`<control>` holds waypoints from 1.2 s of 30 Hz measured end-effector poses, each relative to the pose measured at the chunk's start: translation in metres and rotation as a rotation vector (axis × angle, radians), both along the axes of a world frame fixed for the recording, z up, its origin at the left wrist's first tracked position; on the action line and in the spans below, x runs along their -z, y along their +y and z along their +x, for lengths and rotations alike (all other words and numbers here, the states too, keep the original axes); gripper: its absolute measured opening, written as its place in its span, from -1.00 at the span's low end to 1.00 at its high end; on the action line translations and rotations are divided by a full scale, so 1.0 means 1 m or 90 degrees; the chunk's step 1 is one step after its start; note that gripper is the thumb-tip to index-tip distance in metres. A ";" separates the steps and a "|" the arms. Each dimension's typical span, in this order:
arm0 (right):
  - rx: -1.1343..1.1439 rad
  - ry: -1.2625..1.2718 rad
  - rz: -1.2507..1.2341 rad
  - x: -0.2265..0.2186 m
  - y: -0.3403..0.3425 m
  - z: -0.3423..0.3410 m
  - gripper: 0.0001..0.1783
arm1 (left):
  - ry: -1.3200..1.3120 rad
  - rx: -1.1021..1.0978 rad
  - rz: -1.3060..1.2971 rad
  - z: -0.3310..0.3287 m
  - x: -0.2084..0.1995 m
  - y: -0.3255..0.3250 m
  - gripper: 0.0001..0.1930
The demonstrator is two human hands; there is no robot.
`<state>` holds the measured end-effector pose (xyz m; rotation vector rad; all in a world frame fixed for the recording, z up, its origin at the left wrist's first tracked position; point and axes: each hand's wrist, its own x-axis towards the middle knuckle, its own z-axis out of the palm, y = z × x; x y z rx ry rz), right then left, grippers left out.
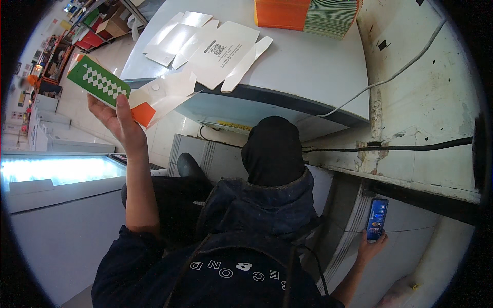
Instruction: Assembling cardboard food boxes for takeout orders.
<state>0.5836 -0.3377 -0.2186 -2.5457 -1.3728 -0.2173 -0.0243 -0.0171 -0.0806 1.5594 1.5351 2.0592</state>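
Note:
My left hand (119, 123) is raised at the left, its fingers closed on a cardboard carton (95, 79) that is green with white diamonds. The thumb presses on the green face. A white inner panel and an orange flap (143, 114) of the carton spread toward the table edge, so it looks partly unfolded. Low at the right, my right hand (371, 250) grips a smartphone (378, 215) upright; its screen is lit blue. Flat, unfolded white carton blanks (226, 54) lie on the table beyond my left hand, one with a printed square code.
A stack of orange and green folded cartons (308, 15) sits at the far end of the white table (318, 72). A grey cable (393, 77) and a black cable (390, 149) run along the stained wall at right. A lit white display case (61, 172) stands at left.

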 end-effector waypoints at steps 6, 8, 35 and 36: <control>0.013 0.016 -0.010 -0.001 0.000 -0.001 -0.22 | 0.001 -0.010 -0.007 0.001 0.000 0.000 -0.28; 0.000 0.009 0.010 0.000 0.001 -0.001 -0.22 | 0.044 -0.038 0.000 -0.001 0.000 0.000 -0.28; -0.003 -0.032 0.016 0.004 -0.003 0.001 -0.24 | 0.006 -0.001 0.007 -0.002 -0.001 -0.001 -0.30; -0.002 -0.032 0.016 0.004 -0.004 0.001 -0.24 | 0.006 0.000 0.007 -0.002 -0.001 -0.002 -0.30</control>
